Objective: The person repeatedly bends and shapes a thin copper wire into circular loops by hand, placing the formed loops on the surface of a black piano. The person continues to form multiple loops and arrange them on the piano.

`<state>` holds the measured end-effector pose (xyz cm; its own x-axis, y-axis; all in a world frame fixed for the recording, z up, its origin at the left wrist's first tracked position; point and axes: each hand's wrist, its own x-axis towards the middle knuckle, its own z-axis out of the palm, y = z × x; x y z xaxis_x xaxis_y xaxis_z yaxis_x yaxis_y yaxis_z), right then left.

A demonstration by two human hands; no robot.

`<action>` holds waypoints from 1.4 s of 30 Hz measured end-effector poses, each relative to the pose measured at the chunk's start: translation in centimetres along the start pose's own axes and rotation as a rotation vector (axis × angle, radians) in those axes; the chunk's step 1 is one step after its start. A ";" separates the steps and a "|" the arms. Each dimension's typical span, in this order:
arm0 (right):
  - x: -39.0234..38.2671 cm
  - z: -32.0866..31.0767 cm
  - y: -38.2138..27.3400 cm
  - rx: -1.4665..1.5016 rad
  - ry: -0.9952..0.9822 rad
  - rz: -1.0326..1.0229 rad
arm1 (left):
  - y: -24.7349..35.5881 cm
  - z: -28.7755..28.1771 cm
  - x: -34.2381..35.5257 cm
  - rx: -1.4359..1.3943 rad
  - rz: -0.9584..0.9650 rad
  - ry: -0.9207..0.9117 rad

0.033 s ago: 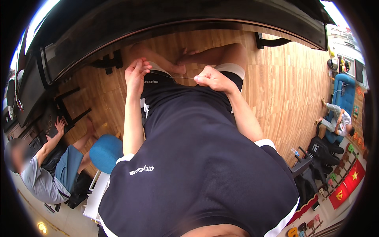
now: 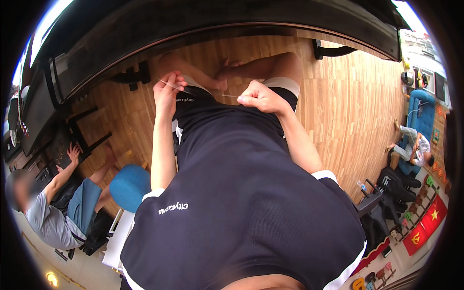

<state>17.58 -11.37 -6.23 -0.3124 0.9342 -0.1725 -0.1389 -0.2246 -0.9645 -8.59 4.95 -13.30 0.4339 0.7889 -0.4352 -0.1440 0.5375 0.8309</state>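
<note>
A thin, pale, clear strand [image 2: 227, 95] runs between my two hands above my lap. My right hand [image 2: 261, 98] is closed, with its thumb and bent forefinger pinching the strand's right end. On the other side my left hand [image 2: 166, 94] is raised with curled fingers, and the strand crosses them. A short length of it sticks out past the fingertips on the upper left. The middle of the strand is faint against my dark shorts. I cannot make out exactly how the left fingers grip it.
A long black glossy piece of furniture [image 2: 232, 34] arches across the far side, above my crossed bare legs [image 2: 266, 67] on the wood floor [image 2: 338, 106]. At left a person [image 2: 53, 212] sits by a blue round stool [image 2: 129, 187]. Another person [image 2: 420, 147] sits on a blue sofa [image 2: 423, 116] at right.
At the left hand, the strand now shows across and beyond the fingers, where before it ended at the fingertips. Its middle looks fainter. Both hands stay nearly in place.
</note>
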 end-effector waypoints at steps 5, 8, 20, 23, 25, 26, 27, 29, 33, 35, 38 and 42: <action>-0.5 1.7 -2.7 0.047 -0.076 -0.060 | 1.1 0.6 -1.7 0.408 -0.230 -0.154; -0.7 2.8 -3.0 0.167 -0.052 -0.075 | 4.5 3.2 -4.0 0.854 -0.347 -0.272; -0.7 4.5 -6.4 0.179 0.020 -0.193 | 11.5 13.6 -8.2 1.007 0.986 -0.535; -1.2 4.8 -7.2 0.289 0.088 -0.259 | 9.5 14.2 -7.9 0.762 0.663 -0.478; -1.4 4.7 -7.3 0.362 0.141 -0.358 | 8.2 14.8 -7.8 0.635 0.611 -0.402; -1.4 4.6 -7.6 0.324 0.146 -0.378 | 7.4 15.0 -7.8 0.612 0.606 -0.396; -1.4 4.4 -8.1 0.286 0.149 -0.398 | 6.6 15.2 -7.7 0.588 0.602 -0.388; -1.4 4.4 -8.3 0.206 0.187 -0.445 | 6.3 15.7 -8.1 0.553 0.556 -0.393; -0.8 5.2 -8.8 0.070 0.269 -0.525 | 5.9 16.0 -8.2 0.601 0.601 -0.441; -0.5 5.5 -9.0 -0.005 0.301 -0.546 | 5.8 16.0 -7.9 0.638 0.672 -0.469; -0.2 5.3 -8.9 -0.098 0.340 -0.570 | 5.8 15.8 -7.7 0.672 0.679 -0.480; 0.4 5.4 -9.1 -0.178 0.417 -0.623 | 5.3 15.6 -7.6 0.580 0.631 -0.509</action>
<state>13.60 -10.47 3.52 0.1592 0.9088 0.3856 -0.0091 0.3919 -0.9200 1.26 -2.83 -0.15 0.7769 0.5852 0.2324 -0.0817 -0.2723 0.9587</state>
